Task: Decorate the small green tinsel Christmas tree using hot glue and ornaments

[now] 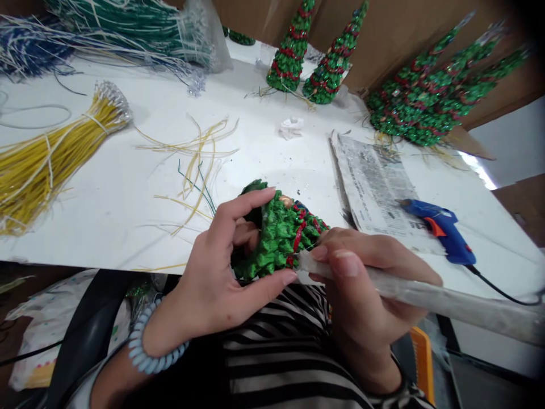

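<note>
A small green tree figure (276, 236) with red garland lies on its side at the table's front edge, its wide base toward the left. My left hand (230, 267) is wrapped round that base, thumb below and fingers above, some reaching inside the hollow. In my right hand (366, 278) is a long whitish translucent stick (443, 298), pinched between thumb and fingers. Its tip touches or nearly touches the red garland on the tree's side. The tree's narrow end is hidden behind my right fingers.
A blue glue gun (451, 227) rests at the right on newspaper (374, 182), its cord trailing right. Several finished trees (327, 74) stand at the back. Yellow wire bundles (55, 153) lie left, blue and green ones (128, 34) behind. Loose wires (200, 147) lie mid-table.
</note>
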Demonstrator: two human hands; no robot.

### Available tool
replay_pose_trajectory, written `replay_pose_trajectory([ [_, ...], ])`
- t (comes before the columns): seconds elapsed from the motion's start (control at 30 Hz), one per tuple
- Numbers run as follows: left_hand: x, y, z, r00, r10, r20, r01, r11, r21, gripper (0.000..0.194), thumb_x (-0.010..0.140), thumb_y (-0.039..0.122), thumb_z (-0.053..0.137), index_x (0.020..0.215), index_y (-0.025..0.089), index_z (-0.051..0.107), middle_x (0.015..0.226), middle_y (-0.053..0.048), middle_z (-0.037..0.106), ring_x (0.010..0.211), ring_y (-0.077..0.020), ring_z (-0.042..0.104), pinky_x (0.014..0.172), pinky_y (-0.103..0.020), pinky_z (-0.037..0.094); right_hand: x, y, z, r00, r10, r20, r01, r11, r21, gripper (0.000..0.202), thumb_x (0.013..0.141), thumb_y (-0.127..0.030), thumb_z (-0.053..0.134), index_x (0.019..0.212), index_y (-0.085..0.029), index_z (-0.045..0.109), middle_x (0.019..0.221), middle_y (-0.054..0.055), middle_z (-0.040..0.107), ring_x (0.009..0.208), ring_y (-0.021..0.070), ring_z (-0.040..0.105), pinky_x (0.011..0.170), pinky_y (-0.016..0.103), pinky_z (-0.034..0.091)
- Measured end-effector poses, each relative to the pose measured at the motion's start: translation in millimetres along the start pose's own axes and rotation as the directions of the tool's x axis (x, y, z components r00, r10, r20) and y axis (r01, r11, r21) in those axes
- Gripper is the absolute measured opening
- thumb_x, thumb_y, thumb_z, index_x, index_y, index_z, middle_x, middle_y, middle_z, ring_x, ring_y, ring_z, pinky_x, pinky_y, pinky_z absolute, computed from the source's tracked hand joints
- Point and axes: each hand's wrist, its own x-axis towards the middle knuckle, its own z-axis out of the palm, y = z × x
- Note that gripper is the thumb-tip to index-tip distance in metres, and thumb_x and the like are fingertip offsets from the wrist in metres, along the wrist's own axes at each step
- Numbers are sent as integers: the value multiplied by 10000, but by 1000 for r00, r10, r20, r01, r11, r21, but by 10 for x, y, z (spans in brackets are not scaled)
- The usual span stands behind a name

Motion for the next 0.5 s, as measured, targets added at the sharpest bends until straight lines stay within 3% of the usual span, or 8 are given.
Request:
replay_pose_trajectory([
  [0.2, 7, -1, 5, 1000, 8, 9, -8, 999, -39, 696, 772, 166, 745, 1363, 296, 400, 1010, 2, 715, 873, -177, 714, 651, -250, 608, -3, 4, 54, 996, -28, -81, 32, 998, 48, 141, 911, -228, 569, 835, -266, 682, 602, -27, 644, 430, 120, 517, 445, 303, 441],
  [0.5, -9, -14, 6, 1000, -28, 13, 29, 999, -43, 695, 771, 231, 748, 1360, 315, 390, 1011, -18, 714, 874, -237, 717, 646, -332, 624, -24, 13, 65, 998, 9, -66, -5, 998, 61, 172, 925, -251, 546, 809, -262, 674, 597, -24, 634, 425, 117, 515, 456, 303, 451],
])
